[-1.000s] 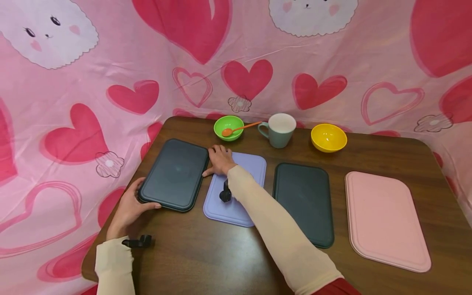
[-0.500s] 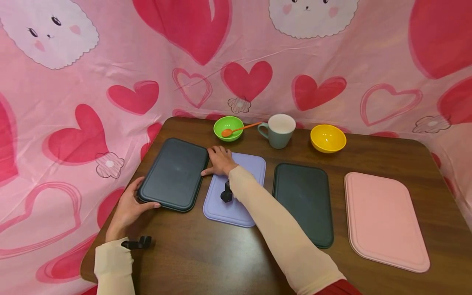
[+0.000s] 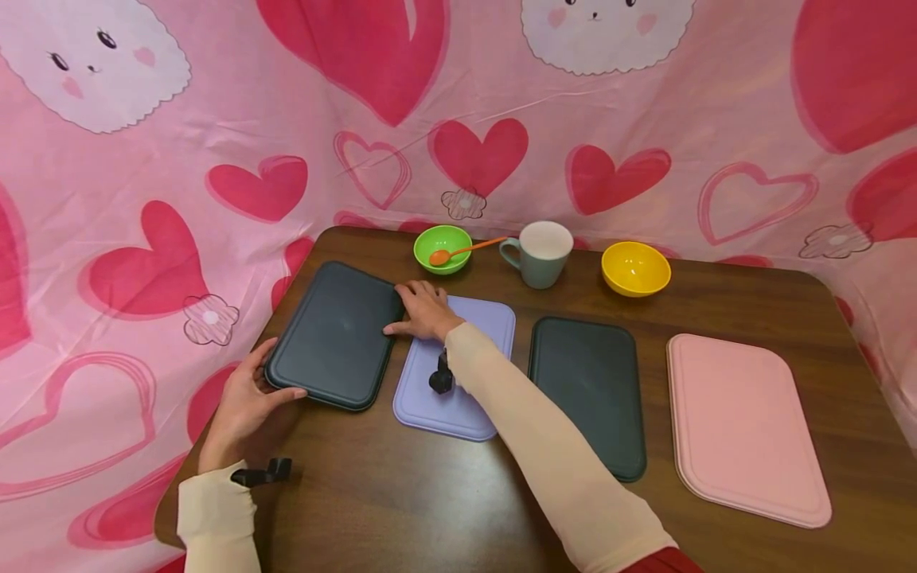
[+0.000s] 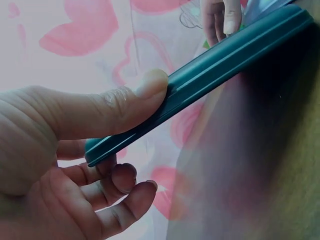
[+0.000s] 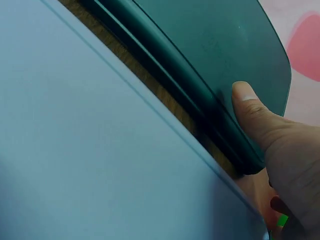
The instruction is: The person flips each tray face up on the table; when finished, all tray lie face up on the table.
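A dark green rectangular lid [image 3: 337, 334] with rounded corners and a ridged rim lies at a tilt on the table's left side. My left hand [image 3: 243, 398] grips its near left corner; in the left wrist view the thumb [image 4: 152, 87] presses the rim, and that end is raised off the tabletop. At the far right corner my right hand [image 3: 426, 309] holds the same lid [image 5: 215, 55], its thumb [image 5: 250, 102] over the top face and its other fingers mostly hidden. Under my right wrist sits a lilac lid [image 3: 444, 406], flat on the table.
Another dark green lid [image 3: 591, 382] and a pink lid [image 3: 748, 430] lie to the right on the wooden table [image 3: 387, 493]. Along the back stand a green bowl [image 3: 430, 239] with an orange spoon [image 3: 440, 257], a grey-green mug [image 3: 542, 267] and a yellow bowl [image 3: 636, 270].
The held lid has shifted slightly left and its far edge has risen a little. Both hands moved with it, and the right thumb has slid further onto the lid.
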